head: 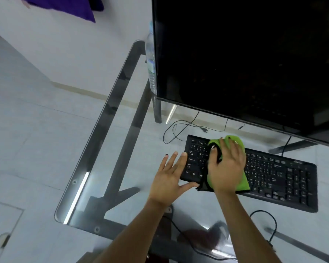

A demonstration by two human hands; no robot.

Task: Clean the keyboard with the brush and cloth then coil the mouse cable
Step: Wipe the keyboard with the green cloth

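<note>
Right hand (226,168), fingers flat and spread, presses green cloth (239,144) onto keyboard (277,175), left half. Left hand (171,175), fingers straight, touches its left end; "Caps Lock" legend readable there.

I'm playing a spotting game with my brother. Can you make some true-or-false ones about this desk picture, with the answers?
1. The cloth is green. True.
2. The monitor is showing a cartoon. False: its screen is black.
3. The right hand presses the cloth onto the keyboard. True.
4. The left hand is curled into a fist. False: it lies open, fingertips on the keyboard's left end.
</note>
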